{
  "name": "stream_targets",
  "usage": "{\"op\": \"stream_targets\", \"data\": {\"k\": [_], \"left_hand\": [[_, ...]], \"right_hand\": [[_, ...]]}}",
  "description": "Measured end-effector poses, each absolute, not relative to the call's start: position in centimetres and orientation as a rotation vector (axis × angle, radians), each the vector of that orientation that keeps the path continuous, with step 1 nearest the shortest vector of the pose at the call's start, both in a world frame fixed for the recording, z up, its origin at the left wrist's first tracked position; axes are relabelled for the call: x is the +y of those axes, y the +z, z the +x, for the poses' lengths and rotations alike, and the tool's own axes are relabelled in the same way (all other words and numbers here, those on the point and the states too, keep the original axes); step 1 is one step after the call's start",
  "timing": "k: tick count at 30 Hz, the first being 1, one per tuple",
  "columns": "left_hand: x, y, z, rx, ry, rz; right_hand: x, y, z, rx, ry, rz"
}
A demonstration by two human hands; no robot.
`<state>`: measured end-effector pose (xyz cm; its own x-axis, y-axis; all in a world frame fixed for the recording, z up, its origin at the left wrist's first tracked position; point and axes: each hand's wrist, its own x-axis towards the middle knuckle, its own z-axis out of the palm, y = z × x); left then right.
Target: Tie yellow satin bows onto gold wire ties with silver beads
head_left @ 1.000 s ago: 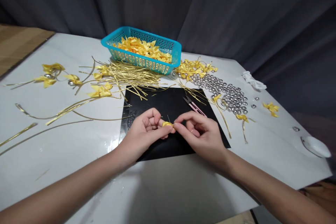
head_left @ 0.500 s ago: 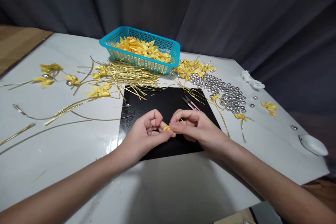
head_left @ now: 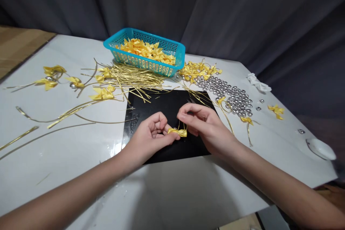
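A small yellow ribbon bow [head_left: 181, 133] is pinched between the thumb and fingers of my left hand [head_left: 153, 131], above the black mat [head_left: 161, 106]. Thin gold cord [head_left: 184, 125] rises from the bow to my right hand [head_left: 201, 119], whose thumb and index finger are closed on it. A bit of something shiny shows at the bow's upper edge, too small to make out. Just behind my right hand, the scissors [head_left: 192, 101] are mostly covered by my fingers.
Behind the mat stands a blue basket [head_left: 145, 61] of yellow bows. Gold cord lengths [head_left: 134, 77] lie before it. Silver beads [head_left: 237, 100] spread at the right, near a white computer mouse [head_left: 321, 148]. More bows [head_left: 102, 93] and loose cords lie on the left.
My right hand has lifted off the bow and moved slightly up and right, drawing the cord with it. More of the bow shows now; my left hand stays in place.
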<state>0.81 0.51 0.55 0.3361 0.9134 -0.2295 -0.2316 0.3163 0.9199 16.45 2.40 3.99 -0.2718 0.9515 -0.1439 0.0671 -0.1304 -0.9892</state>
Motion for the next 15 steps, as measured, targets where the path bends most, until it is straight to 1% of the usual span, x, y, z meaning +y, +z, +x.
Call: {"op": "stream_targets", "data": {"k": [6, 15], "left_hand": [[0.5, 0.9, 0.9, 0.897, 0.923, 0.901], [0.6, 0.8, 0.9, 0.911, 0.916, 0.919]], "right_hand": [[2.5, 4.9, 16.2, -1.577, 1.338, -1.144], [3.3, 5.8, 16.5, -1.484, 1.189, -1.163]]}}
